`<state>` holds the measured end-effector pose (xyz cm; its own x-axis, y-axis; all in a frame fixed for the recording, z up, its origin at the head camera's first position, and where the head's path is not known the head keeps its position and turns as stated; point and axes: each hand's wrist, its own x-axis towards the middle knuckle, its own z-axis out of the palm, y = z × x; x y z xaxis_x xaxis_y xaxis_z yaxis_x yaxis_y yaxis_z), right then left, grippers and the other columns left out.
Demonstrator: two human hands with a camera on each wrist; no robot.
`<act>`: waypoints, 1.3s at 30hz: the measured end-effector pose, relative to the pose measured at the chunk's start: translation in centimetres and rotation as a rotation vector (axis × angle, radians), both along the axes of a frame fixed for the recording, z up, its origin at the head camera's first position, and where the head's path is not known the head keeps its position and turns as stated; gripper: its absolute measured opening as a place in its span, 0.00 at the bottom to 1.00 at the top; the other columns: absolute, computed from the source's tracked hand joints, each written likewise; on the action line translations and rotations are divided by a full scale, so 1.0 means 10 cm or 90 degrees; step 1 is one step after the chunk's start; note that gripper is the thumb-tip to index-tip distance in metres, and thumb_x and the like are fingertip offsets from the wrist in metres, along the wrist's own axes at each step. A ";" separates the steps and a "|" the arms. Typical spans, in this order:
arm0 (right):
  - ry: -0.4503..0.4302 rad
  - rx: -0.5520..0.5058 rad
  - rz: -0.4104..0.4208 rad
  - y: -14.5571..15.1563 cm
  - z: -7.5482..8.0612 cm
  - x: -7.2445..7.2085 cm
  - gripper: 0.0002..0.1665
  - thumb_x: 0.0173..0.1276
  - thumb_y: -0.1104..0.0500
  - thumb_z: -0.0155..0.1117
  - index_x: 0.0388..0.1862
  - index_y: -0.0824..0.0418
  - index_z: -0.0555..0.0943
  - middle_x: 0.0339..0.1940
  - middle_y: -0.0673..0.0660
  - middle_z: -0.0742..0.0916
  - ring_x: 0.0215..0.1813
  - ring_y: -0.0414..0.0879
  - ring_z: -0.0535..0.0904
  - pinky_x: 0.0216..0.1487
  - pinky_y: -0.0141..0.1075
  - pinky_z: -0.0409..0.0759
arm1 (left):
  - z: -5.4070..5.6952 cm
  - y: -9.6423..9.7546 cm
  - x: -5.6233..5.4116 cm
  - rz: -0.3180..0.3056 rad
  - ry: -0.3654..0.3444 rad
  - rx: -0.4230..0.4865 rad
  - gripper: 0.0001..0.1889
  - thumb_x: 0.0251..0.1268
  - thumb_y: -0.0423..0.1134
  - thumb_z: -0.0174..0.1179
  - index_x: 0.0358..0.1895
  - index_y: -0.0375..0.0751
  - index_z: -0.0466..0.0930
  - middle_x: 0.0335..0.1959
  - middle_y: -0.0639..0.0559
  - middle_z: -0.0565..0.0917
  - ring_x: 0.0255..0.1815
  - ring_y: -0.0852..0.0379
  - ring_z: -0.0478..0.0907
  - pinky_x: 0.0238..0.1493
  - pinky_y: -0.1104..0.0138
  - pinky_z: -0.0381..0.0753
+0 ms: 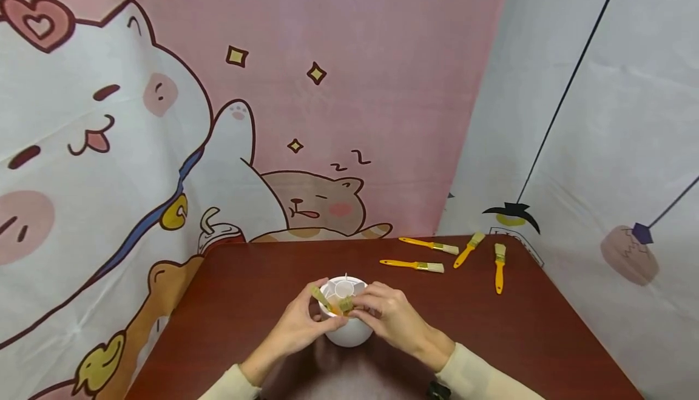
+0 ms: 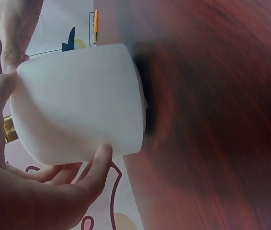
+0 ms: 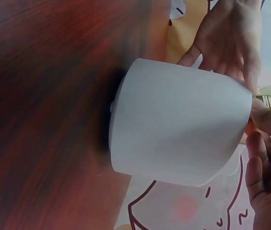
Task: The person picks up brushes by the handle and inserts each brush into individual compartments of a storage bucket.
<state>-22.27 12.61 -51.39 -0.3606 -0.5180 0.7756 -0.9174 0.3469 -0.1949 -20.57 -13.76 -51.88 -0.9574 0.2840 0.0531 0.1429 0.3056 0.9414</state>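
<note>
Left hand [image 1: 300, 320] clasps white divided holder [image 1: 349, 333], lower centre of head view, presumably steadying it; right hand [image 1: 394, 320] pinches a flat paintbrush [image 1: 346, 305] near its bristles, likely because the handle points downward.

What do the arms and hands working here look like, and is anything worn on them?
They are a person's: a left hand and a right hand, both bare, with no gloves. Plain cream-coloured fabric long sleeves end near the wrists. A small black object shows by the right cuff; I cannot tell what it is.
</note>
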 end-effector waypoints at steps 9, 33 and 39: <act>-0.017 0.056 -0.034 0.07 0.06 0.07 0.17 0.67 0.65 0.91 0.53 0.57 0.98 0.48 0.48 0.97 0.49 0.39 0.92 0.52 0.27 0.91 | 0.01 -0.01 -0.05 -0.011 0.027 -0.011 0.52 0.67 0.42 0.87 0.89 0.35 0.67 0.74 0.35 0.87 0.69 0.41 0.92 0.65 0.55 0.95; -0.009 0.021 -0.003 0.20 0.22 0.12 0.21 0.66 0.68 0.90 0.57 0.58 0.96 0.49 0.48 0.96 0.40 0.40 0.91 0.47 0.22 0.87 | -0.02 -0.07 -0.07 -0.051 0.006 0.025 0.49 0.70 0.40 0.84 0.88 0.34 0.65 0.78 0.32 0.82 0.77 0.34 0.87 0.72 0.51 0.91; -0.017 0.016 -0.004 0.25 0.26 0.11 0.21 0.64 0.70 0.89 0.55 0.59 0.95 0.47 0.49 0.95 0.38 0.39 0.90 0.45 0.22 0.85 | -0.01 -0.07 -0.09 -0.048 0.012 0.003 0.50 0.71 0.42 0.84 0.89 0.37 0.65 0.81 0.34 0.80 0.80 0.34 0.84 0.75 0.49 0.90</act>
